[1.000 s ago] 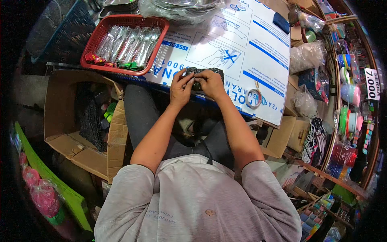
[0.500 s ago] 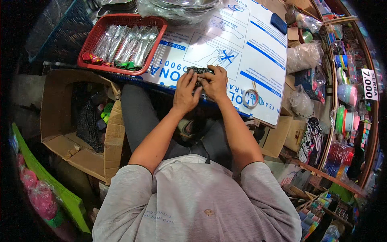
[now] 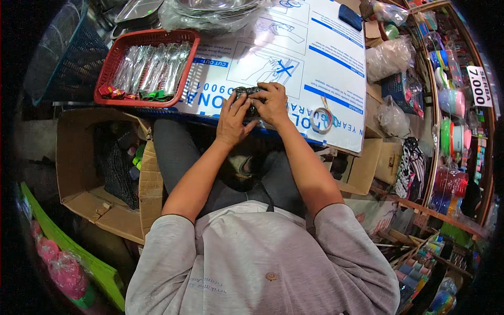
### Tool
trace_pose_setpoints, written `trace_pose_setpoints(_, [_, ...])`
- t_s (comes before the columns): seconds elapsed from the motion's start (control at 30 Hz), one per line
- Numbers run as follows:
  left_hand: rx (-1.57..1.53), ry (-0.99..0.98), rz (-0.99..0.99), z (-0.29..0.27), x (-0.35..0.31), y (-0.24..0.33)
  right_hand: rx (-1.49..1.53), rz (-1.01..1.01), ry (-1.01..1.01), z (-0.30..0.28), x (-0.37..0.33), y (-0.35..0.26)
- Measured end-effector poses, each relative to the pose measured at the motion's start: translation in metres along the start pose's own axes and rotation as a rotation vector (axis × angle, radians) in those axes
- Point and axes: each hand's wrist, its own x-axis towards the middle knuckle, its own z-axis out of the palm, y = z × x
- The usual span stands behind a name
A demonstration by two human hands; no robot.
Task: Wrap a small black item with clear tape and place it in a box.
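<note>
Both bare hands meet at the near edge of a table covered by a white-and-blue printed sheet [image 3: 336, 79], over a small, dark, glossy bundle [image 3: 241, 90]. The bundle lies at that edge, in front of the torso; the fingers cover most of it, so its full outline and contents cannot be made out. The left hand [image 3: 233, 122] lays its lengthened fingers on the bundle's near left side, its thumb apart; whether it grips cannot be told. The right hand [image 3: 272, 104] curls its fingers around the other side, pinching the bundle, its fingertips partly concealed. To the right lies a roll of tape [image 3: 315, 124]; to the left, a red basket [image 3: 100, 95] contains wrapped spoons [image 3: 157, 68], their bags overlapping. Metal dishes [image 3: 215, 16] in cloudy plastic are cut off by the upper edge. Beneath the table's left side, an open cardboard box [image 3: 100, 202] holds dark contents, largely lost in shadow.
</note>
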Motion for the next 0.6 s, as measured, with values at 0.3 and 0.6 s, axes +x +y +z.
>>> trace_pose_setpoints(0.3, [0.043, 0.038, 0.116, 0.002, 0.006, -0.017, 0.108, -0.198, 0.288, -0.049, -0.031, 0.024])
trace_pose_setpoints(0.6, [0.049, 0.022, 0.098, 0.008, 0.01, -0.007, -0.562, 0.25, 0.045, -0.117, -0.108, 0.092])
